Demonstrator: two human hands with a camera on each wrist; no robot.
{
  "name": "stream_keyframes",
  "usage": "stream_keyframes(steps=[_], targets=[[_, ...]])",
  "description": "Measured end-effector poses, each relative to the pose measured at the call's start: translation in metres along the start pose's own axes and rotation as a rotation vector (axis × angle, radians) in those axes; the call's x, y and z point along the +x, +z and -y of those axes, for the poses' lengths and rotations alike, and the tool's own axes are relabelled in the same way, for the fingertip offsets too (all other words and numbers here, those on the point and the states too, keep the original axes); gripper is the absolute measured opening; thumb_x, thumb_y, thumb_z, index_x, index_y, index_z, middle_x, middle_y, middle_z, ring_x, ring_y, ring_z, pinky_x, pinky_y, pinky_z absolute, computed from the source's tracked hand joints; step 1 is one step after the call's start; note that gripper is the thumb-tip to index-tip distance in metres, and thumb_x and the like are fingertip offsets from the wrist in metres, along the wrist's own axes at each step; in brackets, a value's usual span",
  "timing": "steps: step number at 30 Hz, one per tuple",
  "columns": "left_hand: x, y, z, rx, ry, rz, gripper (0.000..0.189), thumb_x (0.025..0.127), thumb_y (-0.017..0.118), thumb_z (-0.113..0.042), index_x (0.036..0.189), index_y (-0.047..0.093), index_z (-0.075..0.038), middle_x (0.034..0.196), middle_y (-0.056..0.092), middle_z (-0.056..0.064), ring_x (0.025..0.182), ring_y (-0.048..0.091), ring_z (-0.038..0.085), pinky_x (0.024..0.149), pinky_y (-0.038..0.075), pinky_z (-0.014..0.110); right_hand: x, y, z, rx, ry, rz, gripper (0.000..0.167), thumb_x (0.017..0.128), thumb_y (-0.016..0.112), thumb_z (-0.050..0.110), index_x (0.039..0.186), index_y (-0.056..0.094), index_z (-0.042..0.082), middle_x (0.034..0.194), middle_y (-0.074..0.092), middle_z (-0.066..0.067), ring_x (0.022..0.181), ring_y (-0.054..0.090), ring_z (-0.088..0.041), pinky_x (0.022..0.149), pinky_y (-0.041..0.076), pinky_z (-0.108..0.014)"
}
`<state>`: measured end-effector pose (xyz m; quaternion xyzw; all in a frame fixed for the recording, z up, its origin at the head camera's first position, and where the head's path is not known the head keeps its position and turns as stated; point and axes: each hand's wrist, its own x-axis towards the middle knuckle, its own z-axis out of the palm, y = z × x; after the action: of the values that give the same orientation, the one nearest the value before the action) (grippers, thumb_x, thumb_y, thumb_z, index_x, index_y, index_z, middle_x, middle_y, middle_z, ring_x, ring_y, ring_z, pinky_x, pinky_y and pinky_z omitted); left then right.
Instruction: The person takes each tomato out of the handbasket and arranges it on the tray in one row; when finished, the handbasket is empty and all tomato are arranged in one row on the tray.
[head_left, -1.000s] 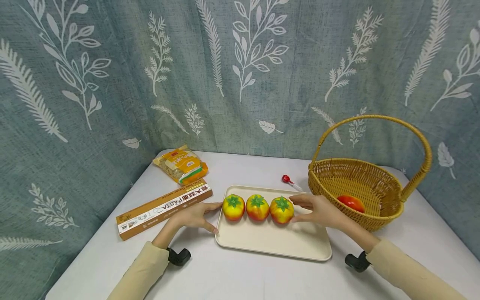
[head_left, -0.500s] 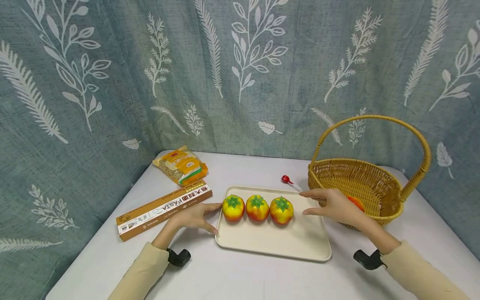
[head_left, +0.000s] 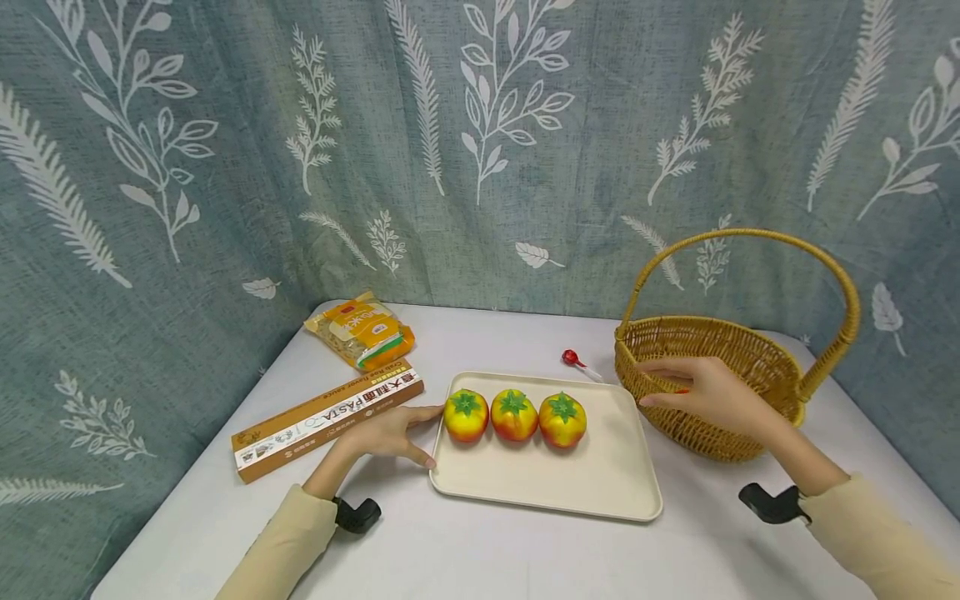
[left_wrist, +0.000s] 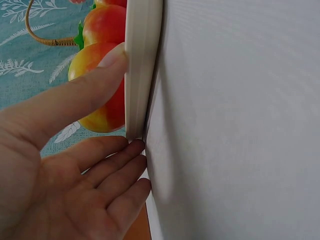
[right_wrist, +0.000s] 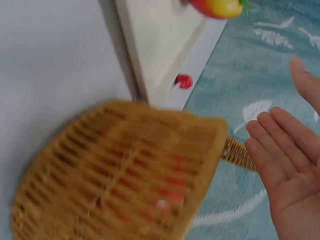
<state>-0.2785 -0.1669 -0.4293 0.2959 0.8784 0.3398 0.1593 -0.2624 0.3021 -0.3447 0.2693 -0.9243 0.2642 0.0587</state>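
Note:
Three yellow-red persimmons with green leafy tops, the left one (head_left: 466, 427), the middle one (head_left: 514, 425) and the right one (head_left: 562, 430), stand in a row on a cream tray (head_left: 547, 485). At the tray's left edge is my left hand (head_left: 386, 432), its thumb and fingertips touching the rim in the left wrist view, fingers fairly straight. My right hand (head_left: 708, 393) holds nothing and hovers over the near left side of a wicker basket (head_left: 675, 425), fingers extended. Inside the basket, a red round thing (head_left: 681, 391) is mostly hidden behind that hand.
A brown pasta box (head_left: 330, 421) lies left of the tray, with an orange-yellow food packet (head_left: 363, 331) behind it. Near the tray's back right corner lies a red lollipop (head_left: 572, 357). The basket's tall arched handle (head_left: 750, 233) rises at the right. A patterned curtain backs the table.
My right hand has moved away from the right persimmon, rightward to above the basket, and now covers the red thing inside. My left hand and the persimmons have stayed in place.

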Motion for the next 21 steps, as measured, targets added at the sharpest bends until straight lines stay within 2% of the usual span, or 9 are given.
stream_keyframes(steps=[3, 10, 17, 21], targets=[[0.0, 0.0, 0.001, -0.002, 0.0, 0.001, 0.09, 0.074, 0.085, -0.025, 0.145, 0.037, 0.003, 0.15, 0.037, 0.015, 0.139, 0.032, 0.029, 0.114, 0.027, 0.044, -0.002, -0.008, -0.004, -0.02, 0.03, 0.001, 0.054, 0.084, 0.074, 0.039, 0.125, 0.064, 0.007, 0.119, 0.066, -0.013, 0.11, 0.061, -0.035, 0.087, 0.053, -0.05], [-0.001, 0.0, 0.001, -0.005, 0.008, 0.003, 0.09, 0.074, 0.085, -0.025, 0.145, 0.037, 0.003, 0.15, 0.037, 0.016, 0.139, 0.033, 0.03, 0.114, 0.027, 0.044, -0.007, -0.018, -0.02, -0.095, 0.04, -0.013, 0.051, 0.085, 0.074, 0.037, 0.126, 0.065, 0.009, 0.117, 0.068, -0.012, 0.106, 0.064, -0.032, 0.084, 0.054, -0.05], [-0.001, -0.001, 0.001, -0.006, -0.001, 0.0, 0.091, 0.073, 0.085, -0.026, 0.145, 0.038, 0.002, 0.15, 0.037, 0.016, 0.139, 0.033, 0.029, 0.114, 0.028, 0.044, -0.012, -0.026, -0.04, -0.121, 0.101, 0.034, 0.055, 0.085, 0.072, 0.039, 0.125, 0.064, 0.002, 0.117, 0.066, -0.018, 0.104, 0.063, -0.036, 0.082, 0.055, -0.048], [-0.001, -0.001, 0.002, -0.009, 0.002, 0.003, 0.091, 0.073, 0.085, -0.026, 0.146, 0.037, 0.002, 0.15, 0.036, 0.015, 0.139, 0.033, 0.029, 0.114, 0.027, 0.044, -0.013, -0.032, -0.05, -0.137, 0.134, 0.073, 0.055, 0.085, 0.073, 0.041, 0.124, 0.065, 0.002, 0.115, 0.067, -0.018, 0.1, 0.065, -0.034, 0.078, 0.057, -0.043]])
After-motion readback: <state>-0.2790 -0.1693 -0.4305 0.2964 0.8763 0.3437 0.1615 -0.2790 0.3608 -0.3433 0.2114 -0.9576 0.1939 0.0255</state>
